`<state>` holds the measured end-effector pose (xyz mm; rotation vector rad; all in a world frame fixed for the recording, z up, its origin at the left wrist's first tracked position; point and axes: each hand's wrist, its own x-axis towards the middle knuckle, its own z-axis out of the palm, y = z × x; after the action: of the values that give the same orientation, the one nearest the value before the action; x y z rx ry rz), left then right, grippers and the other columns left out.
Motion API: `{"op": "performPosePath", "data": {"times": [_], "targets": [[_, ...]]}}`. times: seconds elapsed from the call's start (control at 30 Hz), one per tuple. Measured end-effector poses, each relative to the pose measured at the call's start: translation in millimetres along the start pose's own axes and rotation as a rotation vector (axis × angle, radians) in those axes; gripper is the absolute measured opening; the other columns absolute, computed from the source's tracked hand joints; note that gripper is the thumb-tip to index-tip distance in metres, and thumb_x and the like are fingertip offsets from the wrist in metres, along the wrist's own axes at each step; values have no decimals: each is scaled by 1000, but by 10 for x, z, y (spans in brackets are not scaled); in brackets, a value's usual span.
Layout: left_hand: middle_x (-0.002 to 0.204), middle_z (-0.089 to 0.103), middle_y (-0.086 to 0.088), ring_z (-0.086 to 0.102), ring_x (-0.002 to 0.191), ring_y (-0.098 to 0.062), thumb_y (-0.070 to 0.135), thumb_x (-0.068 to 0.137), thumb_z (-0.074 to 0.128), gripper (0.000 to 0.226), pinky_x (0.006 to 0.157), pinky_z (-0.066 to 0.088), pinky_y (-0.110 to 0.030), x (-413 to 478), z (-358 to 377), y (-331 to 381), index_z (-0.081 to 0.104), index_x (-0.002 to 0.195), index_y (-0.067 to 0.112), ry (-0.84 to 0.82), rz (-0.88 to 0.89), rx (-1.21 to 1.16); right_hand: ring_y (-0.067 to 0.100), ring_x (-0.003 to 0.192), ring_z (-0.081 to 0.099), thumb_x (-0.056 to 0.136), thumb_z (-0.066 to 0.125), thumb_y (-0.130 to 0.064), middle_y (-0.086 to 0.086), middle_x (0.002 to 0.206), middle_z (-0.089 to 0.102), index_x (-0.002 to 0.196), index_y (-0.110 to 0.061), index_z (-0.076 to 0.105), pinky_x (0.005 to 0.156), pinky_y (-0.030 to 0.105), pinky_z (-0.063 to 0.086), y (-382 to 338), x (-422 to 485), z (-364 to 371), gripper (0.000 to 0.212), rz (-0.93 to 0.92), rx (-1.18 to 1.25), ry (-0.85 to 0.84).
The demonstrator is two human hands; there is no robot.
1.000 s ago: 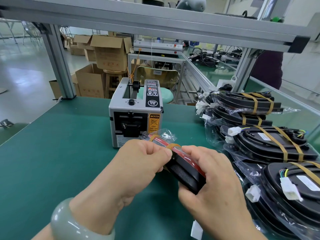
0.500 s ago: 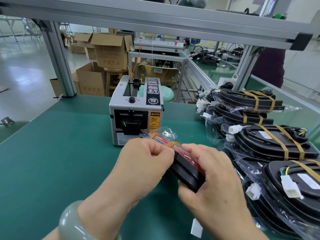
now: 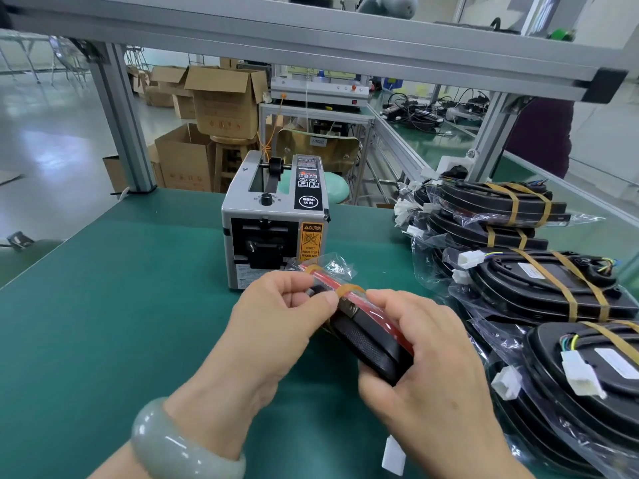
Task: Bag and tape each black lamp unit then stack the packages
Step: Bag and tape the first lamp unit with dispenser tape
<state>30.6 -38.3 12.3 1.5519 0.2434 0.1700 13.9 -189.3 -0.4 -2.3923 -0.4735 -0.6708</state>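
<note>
I hold a black lamp unit (image 3: 366, 344) with a red lens on edge above the green table (image 3: 103, 323), wrapped in a clear bag. My right hand (image 3: 425, 368) grips its near end. My left hand (image 3: 283, 312) pinches a strip of tan tape (image 3: 349, 290) against the unit's upper edge. A second tan strip crosses the far end near the crumpled bag mouth. Bagged and taped lamp units (image 3: 539, 288) lie stacked at the right, with a further stack (image 3: 494, 209) behind.
A grey tape dispenser machine (image 3: 273, 223) stands just beyond my hands. A white connector (image 3: 394, 456) lies on the table near my right wrist. An aluminium frame (image 3: 311, 39) spans overhead. Cardboard boxes (image 3: 221, 102) and another bench sit beyond the table.
My left thumb and fingers have shifted slightly along the tape on the unit's upper edge. The unit and my right hand stay in nearly the same place.
</note>
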Motion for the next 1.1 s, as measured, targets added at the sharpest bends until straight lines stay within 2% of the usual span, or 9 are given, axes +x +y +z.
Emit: {"op": "performPosePath", "data": {"times": [0.23,0.4,0.5,0.6,0.77,0.83,0.9,1.03,1.1], "targets": [[116,54,4,52,89,0,49,54,83,56,69,39,-6,57,34,-43,58,104,42,16,81,141,6,95,47,53,65,-19,-13,106,62,112,-28,65,89,3,28,15,3,-16,59,31,36,-16],[113,62,-6,59,81,-7,32,82,69,15,63,40,-1,151,34,-67,67,96,37,-18,163,186,2,94,46,54,75,-12,-20,105,60,112,-31,63,89,2,27,25,32,-32,62,30,36,-17],[109,65,5,60,88,-1,29,86,62,18,80,43,-8,139,-17,-65,67,94,44,-49,261,305,1,91,46,53,81,-15,-29,100,55,114,-33,61,88,0,26,52,23,-51,67,47,18,-17],[98,63,24,54,100,9,26,81,64,25,83,32,1,124,-87,39,63,79,51,-38,501,501,1,95,46,55,79,-24,-28,103,55,115,-32,59,88,3,29,96,22,-71,64,56,18,-63],[126,39,30,28,117,26,28,77,68,56,97,10,7,176,-183,153,51,130,37,-408,622,733,-1,100,48,55,70,-36,-28,105,54,107,-46,50,87,4,30,127,46,-113,56,87,107,-132],[134,33,29,22,128,9,35,73,73,73,110,7,-6,221,-174,138,40,138,35,-486,662,937,-2,102,49,55,70,-37,-30,110,50,102,-51,47,85,4,31,145,41,-142,54,106,145,-149],[129,48,20,35,125,-3,34,71,78,62,111,21,-20,245,-139,131,52,127,32,-402,755,1022,-1,102,52,56,69,-43,-30,112,51,102,-50,49,84,4,33,163,28,-175,50,117,206,-160],[114,54,16,38,112,-8,29,68,82,50,97,17,-5,262,-125,87,61,113,27,-376,799,986,2,86,65,75,74,-30,-21,92,69,87,-33,69,74,7,45,196,48,-245,13,197,436,-77],[112,55,14,40,109,-12,29,67,82,48,96,20,-8,266,-124,79,63,111,26,-382,822,987,-1,80,66,77,76,-14,-22,85,70,72,-27,71,71,5,44,218,82,-266,14,179,401,-39]]}}
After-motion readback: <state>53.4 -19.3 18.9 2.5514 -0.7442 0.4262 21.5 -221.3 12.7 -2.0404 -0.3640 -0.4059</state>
